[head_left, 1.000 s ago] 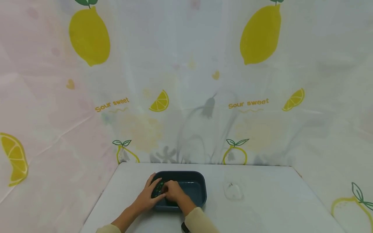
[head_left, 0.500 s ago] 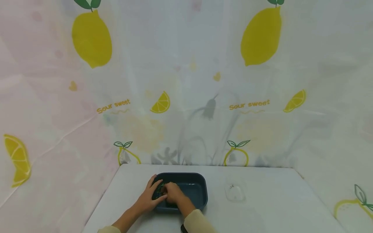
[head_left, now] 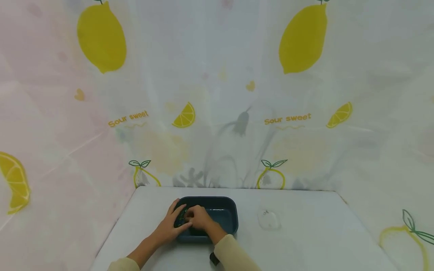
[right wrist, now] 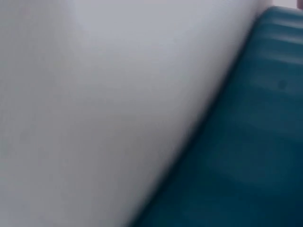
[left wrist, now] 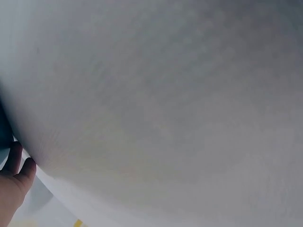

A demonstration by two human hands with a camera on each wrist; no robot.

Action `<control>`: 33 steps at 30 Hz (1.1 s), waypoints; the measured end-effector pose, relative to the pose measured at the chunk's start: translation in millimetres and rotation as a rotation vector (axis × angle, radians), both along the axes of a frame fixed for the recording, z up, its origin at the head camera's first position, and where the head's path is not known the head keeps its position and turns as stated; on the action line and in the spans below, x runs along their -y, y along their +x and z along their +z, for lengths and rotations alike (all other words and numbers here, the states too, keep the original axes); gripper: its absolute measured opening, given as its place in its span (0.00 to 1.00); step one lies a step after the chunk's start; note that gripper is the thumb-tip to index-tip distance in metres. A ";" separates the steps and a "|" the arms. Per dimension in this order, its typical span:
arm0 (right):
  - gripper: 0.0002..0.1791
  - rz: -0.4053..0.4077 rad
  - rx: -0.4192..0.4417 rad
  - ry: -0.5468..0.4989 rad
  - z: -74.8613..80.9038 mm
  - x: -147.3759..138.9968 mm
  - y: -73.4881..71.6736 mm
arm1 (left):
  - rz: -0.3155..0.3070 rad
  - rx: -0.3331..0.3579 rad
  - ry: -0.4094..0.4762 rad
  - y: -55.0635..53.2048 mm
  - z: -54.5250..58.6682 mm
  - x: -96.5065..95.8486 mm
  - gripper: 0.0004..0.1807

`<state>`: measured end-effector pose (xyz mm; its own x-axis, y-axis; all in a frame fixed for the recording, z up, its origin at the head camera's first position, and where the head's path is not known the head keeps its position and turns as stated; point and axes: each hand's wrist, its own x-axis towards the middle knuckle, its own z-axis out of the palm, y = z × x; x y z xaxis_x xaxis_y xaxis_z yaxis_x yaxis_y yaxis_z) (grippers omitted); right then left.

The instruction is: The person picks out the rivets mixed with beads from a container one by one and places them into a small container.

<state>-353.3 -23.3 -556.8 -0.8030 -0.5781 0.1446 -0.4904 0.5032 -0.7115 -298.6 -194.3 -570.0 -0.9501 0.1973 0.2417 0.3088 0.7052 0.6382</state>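
A dark blue rectangular dish [head_left: 222, 218] stands on the white table, and its teal outer wall [right wrist: 246, 142] fills the right of the right wrist view. In its left end lies a small dark green thing [head_left: 181, 218] with glints on it, mostly covered by fingers. My left hand [head_left: 168, 226] reaches over the left rim, thumb and fingers curved round that green thing. From the right, my right hand [head_left: 200, 218] dips into the dish, its curled fingers and thumb pinching at the same thing; its exact kind is too small to tell. Only part of the left hand [left wrist: 14, 182] shows in its wrist view.
A clear, shallow, square-looking piece [head_left: 269, 219] lies on the table [head_left: 305, 233] right of the dish. Lemon-printed sheeting [head_left: 210, 94] stands behind and at both sides. A small black object [head_left: 214, 259] sits by the right sleeve.
Both hands stay at the left end of the dish, with the right fingers shifting slightly over the green thing. The head view drifts a little.
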 end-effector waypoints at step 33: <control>0.06 -0.129 -0.038 -0.061 67.5 -85.2 -17.8 | 0.035 0.020 -0.055 0.2 0.4 -1.2 0.46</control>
<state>-371.2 61.9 -489.3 -0.8634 -0.4596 0.2082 -0.4516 0.5200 -0.7250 -298.4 -193.1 -569.6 -0.9610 0.1766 0.2127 0.2713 0.7493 0.6041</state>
